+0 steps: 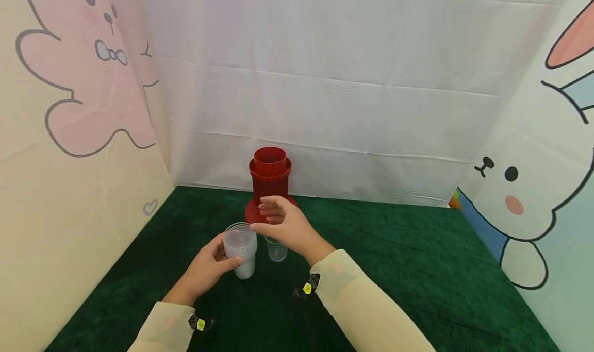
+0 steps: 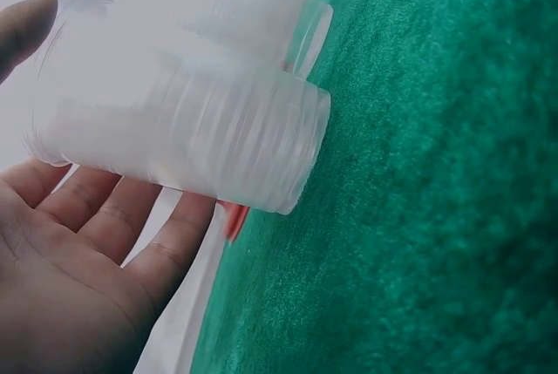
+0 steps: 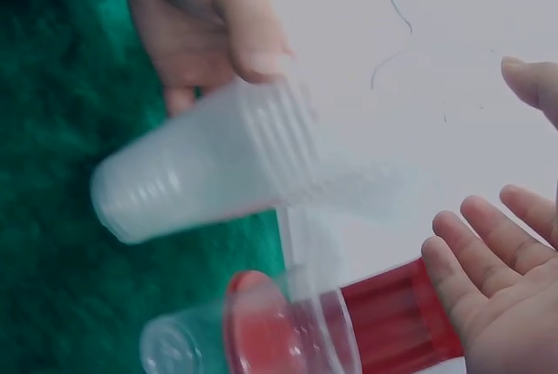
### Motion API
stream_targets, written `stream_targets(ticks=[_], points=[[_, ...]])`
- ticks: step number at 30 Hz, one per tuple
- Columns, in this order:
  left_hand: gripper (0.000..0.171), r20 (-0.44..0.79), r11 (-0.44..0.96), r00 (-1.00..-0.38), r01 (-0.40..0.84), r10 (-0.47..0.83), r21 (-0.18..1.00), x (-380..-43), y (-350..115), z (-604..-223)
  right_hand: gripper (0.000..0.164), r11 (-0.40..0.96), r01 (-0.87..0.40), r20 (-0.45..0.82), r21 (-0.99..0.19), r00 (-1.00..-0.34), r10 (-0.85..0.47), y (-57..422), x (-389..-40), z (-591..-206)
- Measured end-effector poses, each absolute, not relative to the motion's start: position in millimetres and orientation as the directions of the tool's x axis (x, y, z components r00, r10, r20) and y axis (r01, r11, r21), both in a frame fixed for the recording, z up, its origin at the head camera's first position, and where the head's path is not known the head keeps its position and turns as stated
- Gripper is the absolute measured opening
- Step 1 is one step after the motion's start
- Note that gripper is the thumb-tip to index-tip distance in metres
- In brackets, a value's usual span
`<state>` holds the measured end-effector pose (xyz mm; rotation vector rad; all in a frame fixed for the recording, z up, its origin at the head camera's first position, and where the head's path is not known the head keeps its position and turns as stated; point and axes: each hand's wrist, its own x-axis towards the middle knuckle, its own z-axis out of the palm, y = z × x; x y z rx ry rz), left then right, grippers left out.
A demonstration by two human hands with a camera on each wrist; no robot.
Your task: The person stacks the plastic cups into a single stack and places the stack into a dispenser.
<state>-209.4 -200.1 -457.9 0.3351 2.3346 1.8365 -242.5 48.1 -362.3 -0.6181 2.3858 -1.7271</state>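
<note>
A stack of clear plastic cups is gripped in my left hand, fingers at one side and thumb across the front. In the left wrist view the nested rims of the stack lie tilted above the green cloth. My right hand hovers beside the top of the stack, thumb near the rim. The right wrist view shows its fingers loosely spread, with nothing held. A single clear cup stands on the cloth just below the right hand, partly hidden by it.
Behind the hands stands a red plastic cylinder with a stepped top and a wide round base. Green cloth covers the table. A white curtain closes the back, and printed cartoon panels flank both sides.
</note>
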Motion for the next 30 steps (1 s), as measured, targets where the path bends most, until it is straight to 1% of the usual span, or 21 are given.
stream_targets(ticks=[4, 10, 16, 20, 24, 30], points=[[0.075, 0.009, 0.230, -0.965, 0.072, 0.263, 0.971, -208, -200, -457, 0.062, 0.283, -0.256, 0.142, -0.924, -0.920, -0.366, 58, -249, -359], [0.074, 0.007, 0.223, -0.965, 0.068, 0.264, 0.972, -208, -200, -456, 0.066, 0.315, -0.248, 0.142, -0.916, -0.935, -0.325, 73, -256, -364], [0.073, -0.004, 0.225, -0.964, 0.058, 0.266, 0.973, -209, -200, -456, 0.067, 0.316, -0.226, 0.127, -0.921, -0.944, -0.304, 83, -258, -371], [0.073, -0.009, 0.217, -0.964, 0.051, 0.266, 0.975, -208, -201, -456, 0.068, 0.325, -0.235, 0.131, -0.916, -0.941, -0.314, 87, -257, -377], [0.072, -0.003, 0.210, -0.962, 0.057, 0.274, 0.976, -209, -202, -457, 0.072, 0.326, -0.240, 0.138, -0.914, -0.942, -0.305, 91, -255, -385], [0.072, 0.003, 0.214, -0.962, 0.063, 0.272, 0.975, -209, -202, -457, 0.077, 0.298, -0.211, 0.124, -0.931, -0.950, -0.287, 91, -254, -399]])
